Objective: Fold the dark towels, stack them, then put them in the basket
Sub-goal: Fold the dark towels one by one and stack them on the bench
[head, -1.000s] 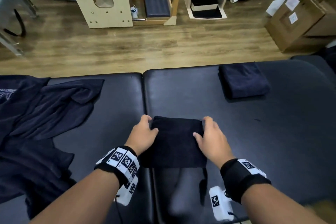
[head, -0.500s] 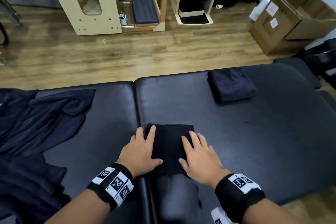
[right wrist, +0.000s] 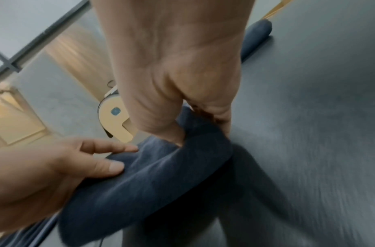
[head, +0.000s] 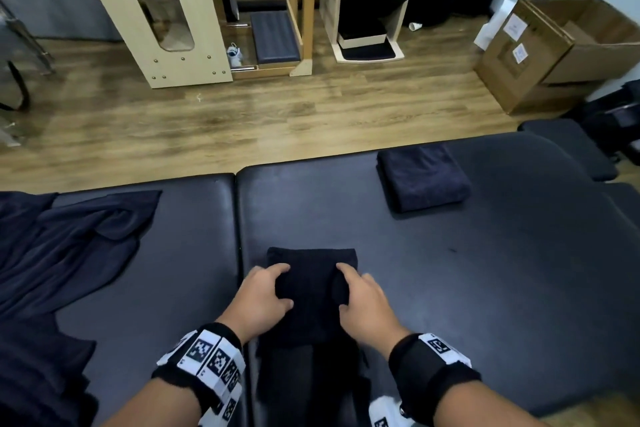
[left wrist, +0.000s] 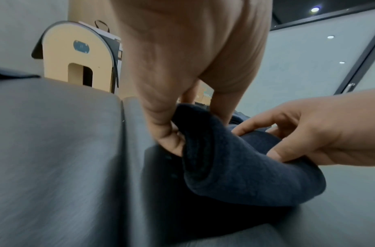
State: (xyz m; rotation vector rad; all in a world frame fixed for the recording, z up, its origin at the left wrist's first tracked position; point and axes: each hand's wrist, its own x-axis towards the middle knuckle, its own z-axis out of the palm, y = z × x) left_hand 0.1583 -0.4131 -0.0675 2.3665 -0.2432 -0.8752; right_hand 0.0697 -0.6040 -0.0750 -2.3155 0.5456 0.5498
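A folded dark towel (head: 311, 291) lies near the front edge of the black padded table (head: 502, 281). My left hand (head: 266, 291) grips its left side and my right hand (head: 360, 291) grips its right side, thumbs and fingers curled round the cloth. In the left wrist view the towel (left wrist: 235, 163) bulges upward between my left hand (left wrist: 172, 127) and my right hand (left wrist: 309, 133). The right wrist view shows my right hand (right wrist: 182, 125) pinching the towel (right wrist: 150, 180). A second folded dark towel (head: 424, 177) rests at the far right. No basket is in view.
A heap of unfolded dark cloth (head: 59, 253) covers the table's left part. A seam (head: 239, 253) splits the two table pads. Beyond the table lie wooden floor, pale wooden equipment (head: 166, 10) and an open cardboard box (head: 554, 45).
Both hands lay flat on the towel half a second ago; now their fingers have curled round its sides and the cloth is bunched up between them.
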